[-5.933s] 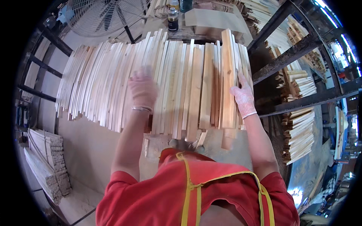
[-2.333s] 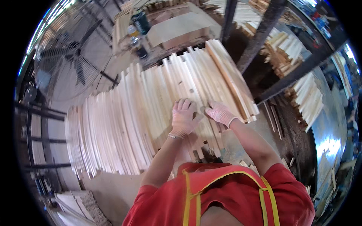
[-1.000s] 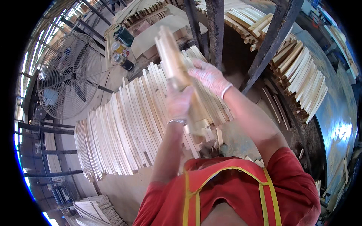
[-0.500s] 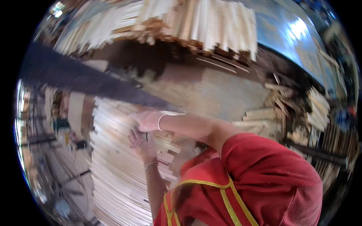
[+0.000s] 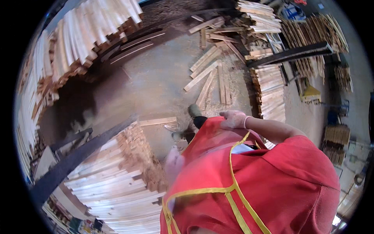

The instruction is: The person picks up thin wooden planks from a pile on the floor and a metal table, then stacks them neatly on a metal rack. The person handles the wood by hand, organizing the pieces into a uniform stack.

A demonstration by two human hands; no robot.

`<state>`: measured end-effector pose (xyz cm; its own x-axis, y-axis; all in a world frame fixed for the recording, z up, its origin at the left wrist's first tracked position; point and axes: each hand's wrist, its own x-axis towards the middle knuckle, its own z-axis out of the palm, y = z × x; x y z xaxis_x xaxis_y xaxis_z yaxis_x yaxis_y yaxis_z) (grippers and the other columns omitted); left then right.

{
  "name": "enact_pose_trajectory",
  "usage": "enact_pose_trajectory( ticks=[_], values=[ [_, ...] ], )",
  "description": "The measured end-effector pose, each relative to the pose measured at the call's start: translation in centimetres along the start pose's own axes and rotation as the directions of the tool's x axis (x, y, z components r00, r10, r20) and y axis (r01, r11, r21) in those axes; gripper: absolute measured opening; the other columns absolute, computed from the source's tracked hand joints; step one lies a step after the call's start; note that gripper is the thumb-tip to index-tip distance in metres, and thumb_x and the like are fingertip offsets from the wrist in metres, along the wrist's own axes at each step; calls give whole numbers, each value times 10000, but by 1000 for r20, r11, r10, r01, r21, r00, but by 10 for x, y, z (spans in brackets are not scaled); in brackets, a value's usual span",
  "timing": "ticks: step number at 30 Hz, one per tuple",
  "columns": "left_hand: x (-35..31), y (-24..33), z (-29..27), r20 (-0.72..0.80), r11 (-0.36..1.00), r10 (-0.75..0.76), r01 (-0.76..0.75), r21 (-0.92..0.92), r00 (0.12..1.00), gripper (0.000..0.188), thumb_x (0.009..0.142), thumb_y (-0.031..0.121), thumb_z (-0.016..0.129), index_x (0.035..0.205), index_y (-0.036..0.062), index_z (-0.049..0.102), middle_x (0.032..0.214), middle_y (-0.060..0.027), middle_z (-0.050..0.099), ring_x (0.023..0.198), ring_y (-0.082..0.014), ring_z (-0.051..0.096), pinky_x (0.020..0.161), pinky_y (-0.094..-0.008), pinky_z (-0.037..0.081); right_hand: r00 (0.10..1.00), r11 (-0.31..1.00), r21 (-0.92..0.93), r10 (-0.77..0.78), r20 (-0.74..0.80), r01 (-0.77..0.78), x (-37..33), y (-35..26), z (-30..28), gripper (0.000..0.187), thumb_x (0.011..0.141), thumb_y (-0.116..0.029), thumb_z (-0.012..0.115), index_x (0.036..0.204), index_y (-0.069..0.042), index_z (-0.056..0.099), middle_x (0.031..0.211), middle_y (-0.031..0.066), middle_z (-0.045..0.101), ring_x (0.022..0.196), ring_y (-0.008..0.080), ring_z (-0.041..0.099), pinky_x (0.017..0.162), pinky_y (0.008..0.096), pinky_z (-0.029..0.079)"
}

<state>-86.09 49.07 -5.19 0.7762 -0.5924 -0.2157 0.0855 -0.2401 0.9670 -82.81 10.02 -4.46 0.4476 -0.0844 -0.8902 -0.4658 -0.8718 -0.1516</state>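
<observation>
My right hand (image 5: 235, 119), in a pale knitted glove, is in front of my red apron (image 5: 210, 167) with yellow trim. Its fingers look loosely apart, and I see nothing in them. My left hand (image 5: 174, 162), gloved too, hangs low by the apron's left edge; motion smears its fingers. Close to it on the left lies a big stack of pale wood strips (image 5: 113, 187), their sawn ends facing the floor area. Beneath the apron's far edge, a shoe (image 5: 193, 110) of mine shows on the floor.
A dark beam (image 5: 82, 163) crosses beside the near stack. More wood strips (image 5: 89, 31) are piled at the far left. Loose boards (image 5: 206, 80) and scraps lie on the dusty floor (image 5: 156, 82) ahead. Another strip stack (image 5: 270, 93) with a dark bar (image 5: 292, 54) stands right.
My body and view have turned to the right, away from the near stack. Both hands, earlier together over its strips, have come off it and apart, back toward my apron.
</observation>
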Motion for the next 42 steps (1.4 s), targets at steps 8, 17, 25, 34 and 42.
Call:
enact_pose_trajectory(
  ticks=[8, 17, 25, 34, 42],
  values=[
    [76, -36, 124, 729, 964, -253, 232, 132, 637, 499, 980, 230, 643, 1418, -8, 613, 1374, -195, 665, 1304, -295, 611, 1143, -398, 447, 992, 966, 255, 75, -101, -47, 9, 152, 1, 745, 897, -478, 718, 1517, -97, 557, 1328, 205, 709, 1235, 344, 683, 1065, 402, 516],
    [157, -85, 303, 913, 843, -340, 503, 188, 228, 546, 1019, 353, 669, 1443, 15, 609, 1410, -144, 658, 1313, -220, 606, 1168, -364, 431, 995, 941, 328, 94, -24, -81, 192, 395, -34, 739, 900, -431, 671, 1531, -76, 526, 1344, 239, 693, 1249, 394, 665, 1076, 436, 509],
    [438, -448, 344, 0, 79, -218, 18, 997, 976, 706, 981, 361, 574, 1581, 24, 415, 1554, -216, 495, 1416, -403, 488, 1130, -505, 413, 911, 928, 235, 343, -229, -290, 543, 594, 46, 631, 934, -437, 669, 1416, -34, 603, 1359, 256, 671, 1299, 396, 632, 1094, 442, 497],
    [599, -527, 348, -228, 110, -537, 336, 935, 812, 582, 875, 371, 771, 1345, 62, 623, 1280, -173, 658, 1252, -342, 622, 1049, -450, 516, 697, 811, 449, 566, -441, -375, 681, 583, 16, 808, 859, -386, 784, 1512, -5, 498, 1449, 277, 611, 1300, 431, 626, 1088, 484, 510],
    [706, -483, 315, -116, 470, -102, 151, 870, 988, 851, 817, 335, 825, 1537, 45, 477, 1452, -246, 554, 1379, -385, 522, 1149, -426, 453, 963, 328, 937, 192, -190, 119, 641, 548, 28, 710, 809, -224, 845, 1394, 67, 568, 1112, 208, 740, 1008, 277, 725, 933, 402, 578]
  ],
)
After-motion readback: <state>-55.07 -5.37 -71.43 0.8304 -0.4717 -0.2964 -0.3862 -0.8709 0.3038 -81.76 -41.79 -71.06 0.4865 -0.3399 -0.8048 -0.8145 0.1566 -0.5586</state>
